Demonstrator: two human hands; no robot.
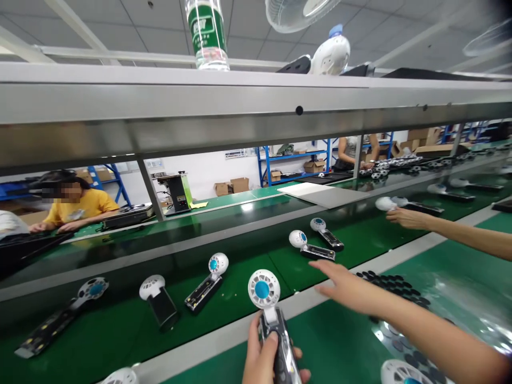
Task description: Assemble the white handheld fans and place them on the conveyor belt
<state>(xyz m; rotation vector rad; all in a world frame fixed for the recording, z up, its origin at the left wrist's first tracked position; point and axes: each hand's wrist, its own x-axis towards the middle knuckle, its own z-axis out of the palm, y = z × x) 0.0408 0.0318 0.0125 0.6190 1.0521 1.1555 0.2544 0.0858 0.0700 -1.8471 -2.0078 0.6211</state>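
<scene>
My left hand [260, 354] is wrapped round the black handle of a handheld fan [262, 289], its white vented head with a turquoise centre pointing up. The thumb presses on the front of the handle. My right hand [346, 288] reaches over the belt's near edge with fingers stretched out, holding nothing. Just beyond its fingertips lies another fan [318, 252] on the green belt, with a further fan [332, 240] behind it. To the left on the belt rest several more, among them one fan [204, 292] with its handle's inside showing and one fan [162, 306] face down.
A co-worker's hand [408, 218] touches a white fan head [384, 204] farther along the belt. Black discs [394, 288] and a plastic bag [472, 309] lie on the near bench at right. A metal shelf [240, 101] crosses overhead, bearing a bottle [207, 34]. A person [80, 205] sits opposite.
</scene>
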